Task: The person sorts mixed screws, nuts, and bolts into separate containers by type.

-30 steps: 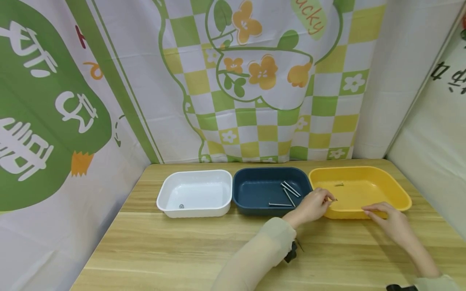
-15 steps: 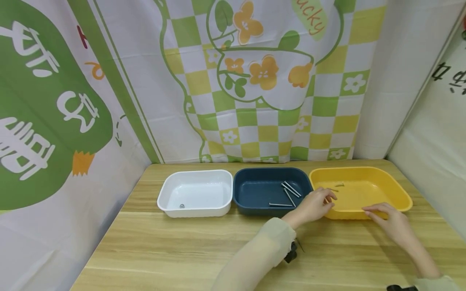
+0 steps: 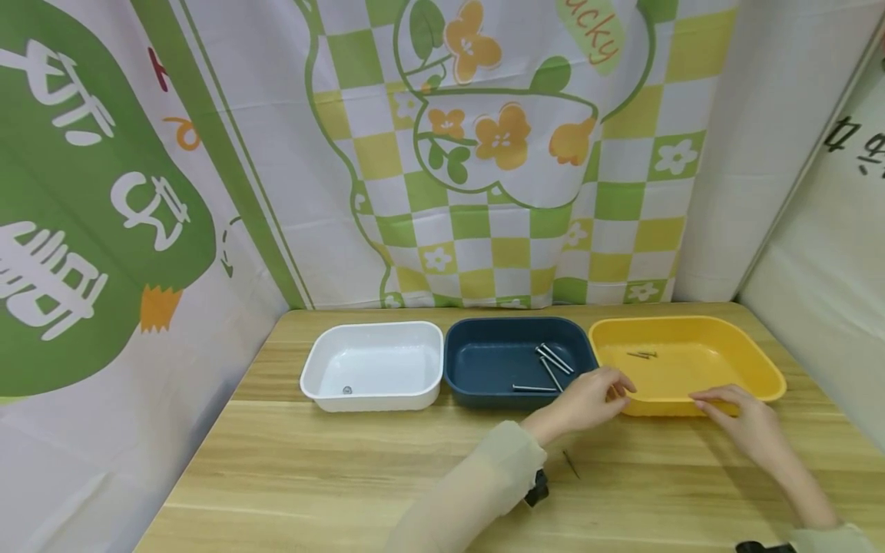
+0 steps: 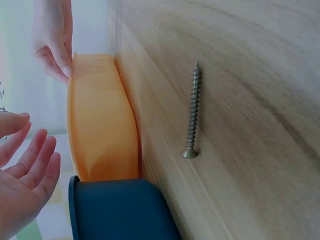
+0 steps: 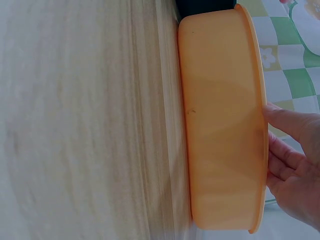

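Head view: sleeve hides part of the screw.

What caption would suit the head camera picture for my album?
Left hand open beside a yellow tray, right hand touching its rim, one screw loose on the wooden table.

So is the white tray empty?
No. The white tray holds one small metal piece near its front edge.
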A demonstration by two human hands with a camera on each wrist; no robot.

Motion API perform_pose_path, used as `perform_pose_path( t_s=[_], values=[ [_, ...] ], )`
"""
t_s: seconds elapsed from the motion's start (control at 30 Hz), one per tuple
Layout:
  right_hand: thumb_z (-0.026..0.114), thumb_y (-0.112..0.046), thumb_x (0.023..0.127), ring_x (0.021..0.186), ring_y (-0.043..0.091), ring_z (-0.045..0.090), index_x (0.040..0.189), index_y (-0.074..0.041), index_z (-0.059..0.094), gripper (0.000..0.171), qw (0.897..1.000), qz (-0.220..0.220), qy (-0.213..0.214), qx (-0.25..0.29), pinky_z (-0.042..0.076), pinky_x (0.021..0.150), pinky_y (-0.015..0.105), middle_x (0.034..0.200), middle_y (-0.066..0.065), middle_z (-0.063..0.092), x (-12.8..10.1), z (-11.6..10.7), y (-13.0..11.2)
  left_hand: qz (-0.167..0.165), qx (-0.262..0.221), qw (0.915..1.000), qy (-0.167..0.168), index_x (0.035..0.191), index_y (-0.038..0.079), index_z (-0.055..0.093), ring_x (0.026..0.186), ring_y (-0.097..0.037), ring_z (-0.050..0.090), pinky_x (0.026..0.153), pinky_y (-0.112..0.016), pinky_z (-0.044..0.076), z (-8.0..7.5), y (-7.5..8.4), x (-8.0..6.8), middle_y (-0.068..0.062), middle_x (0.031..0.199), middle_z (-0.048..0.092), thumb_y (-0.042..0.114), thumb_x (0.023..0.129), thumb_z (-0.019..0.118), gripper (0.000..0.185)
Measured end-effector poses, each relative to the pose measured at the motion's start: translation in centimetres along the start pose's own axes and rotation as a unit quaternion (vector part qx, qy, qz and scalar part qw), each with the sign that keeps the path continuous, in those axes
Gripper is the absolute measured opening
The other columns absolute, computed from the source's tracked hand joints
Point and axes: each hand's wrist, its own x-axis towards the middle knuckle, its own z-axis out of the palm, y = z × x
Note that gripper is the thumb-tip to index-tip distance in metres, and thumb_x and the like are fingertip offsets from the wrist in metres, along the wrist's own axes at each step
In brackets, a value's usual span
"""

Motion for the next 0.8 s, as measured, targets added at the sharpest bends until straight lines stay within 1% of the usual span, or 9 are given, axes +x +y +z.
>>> perform_pose_path(
  t_s=[0.13, 0.37, 0.5, 0.57, 0.6, 0.63, 0.73, 0.8],
  values=[
    [0.067, -0.006, 0.077, 0.084, -0.027, 0.031, 0.083, -0.001, 0.067, 0.008, 1.000, -0.003, 0.003, 0.002, 0.029, 0.066, 0.003, 0.083, -0.022, 0.053, 0.0, 0.0, 0.0, 0.013, 0.004, 0.9999, -0.009, 0.100, 0.013, 0.060, 0.079, 0.004, 0.051, 0.064, 0.001, 0.034, -0.4, 0.2, -0.6, 0.007, 0.091, 0.058, 0.018, 0.086, 0.057, 0.015],
    [0.067, -0.006, 0.077, 0.085, -0.027, 0.030, 0.083, -0.001, 0.067, 0.008, 1.000, -0.005, 0.004, 0.001, 0.028, 0.066, 0.002, 0.083, -0.024, 0.051, 0.1, -0.1, -0.2, 0.017, 0.012, 0.9991, -0.036, 0.101, 0.013, 0.060, 0.082, 0.007, 0.050, 0.068, 0.002, 0.033, -1.0, 0.4, -1.8, 0.008, 0.095, 0.058, 0.018, 0.086, 0.058, 0.016],
    [0.067, -0.006, 0.077, 0.085, -0.027, 0.030, 0.083, -0.001, 0.067, 0.008, 1.000, -0.006, 0.003, 0.000, 0.028, 0.066, 0.001, 0.083, -0.021, 0.053, 0.2, 0.0, -0.2, 0.017, 0.009, 0.9987, -0.047, 0.102, 0.013, 0.061, 0.084, 0.006, 0.051, 0.071, 0.002, 0.033, -1.3, 0.3, -2.4, 0.008, 0.097, 0.058, 0.017, 0.086, 0.058, 0.017],
    [0.066, -0.006, 0.077, 0.085, -0.027, 0.031, 0.083, -0.001, 0.067, 0.008, 1.000, -0.006, 0.002, -0.001, 0.028, 0.067, 0.001, 0.082, -0.018, 0.055, 0.1, 0.0, -0.2, 0.018, 0.008, 0.9984, -0.052, 0.102, 0.013, 0.061, 0.084, 0.006, 0.051, 0.071, 0.002, 0.033, -1.3, 0.3, -2.7, 0.008, 0.097, 0.058, 0.017, 0.086, 0.058, 0.017],
    [0.066, -0.006, 0.077, 0.085, -0.027, 0.030, 0.083, -0.001, 0.067, 0.008, 1.000, -0.003, -0.001, -0.003, 0.029, 0.067, 0.002, 0.082, -0.015, 0.056, 0.1, 0.0, -0.2, 0.021, 0.010, 0.9982, -0.055, 0.102, 0.013, 0.062, 0.084, 0.005, 0.051, 0.071, 0.002, 0.034, -1.4, 0.2, -2.9, 0.007, 0.096, 0.058, 0.017, 0.086, 0.058, 0.017],
    [0.066, -0.007, 0.078, 0.085, -0.027, 0.030, 0.084, -0.001, 0.067, 0.008, 1.000, -0.002, -0.002, -0.004, 0.029, 0.067, 0.003, 0.083, -0.017, 0.055, 0.1, 0.0, -0.2, 0.023, 0.013, 0.9980, -0.058, 0.102, 0.013, 0.062, 0.083, 0.004, 0.051, 0.071, 0.002, 0.034, -1.4, 0.2, -3.0, 0.007, 0.096, 0.058, 0.017, 0.086, 0.058, 0.017],
    [0.066, -0.007, 0.078, 0.085, -0.027, 0.030, 0.084, -0.002, 0.067, 0.008, 1.000, 0.002, -0.004, -0.006, 0.029, 0.066, 0.004, 0.083, -0.015, 0.056, 0.1, 0.0, -0.1, 0.031, 0.022, 0.9972, -0.065, 0.101, 0.013, 0.062, 0.082, 0.004, 0.052, 0.070, 0.001, 0.034, -1.4, -0.1, -3.5, 0.007, 0.095, 0.058, 0.017, 0.085, 0.059, 0.017],
    [0.066, -0.007, 0.078, 0.085, -0.027, 0.029, 0.084, -0.002, 0.067, 0.008, 1.000, 0.007, -0.007, -0.008, 0.030, 0.065, 0.006, 0.083, -0.015, 0.055, 0.0, 0.0, -0.1, 0.033, 0.025, 0.9966, -0.071, 0.101, 0.014, 0.063, 0.081, 0.004, 0.052, 0.070, 0.001, 0.034, -1.4, -0.2, -3.8, 0.007, 0.095, 0.058, 0.018, 0.085, 0.059, 0.017]
  ],
)
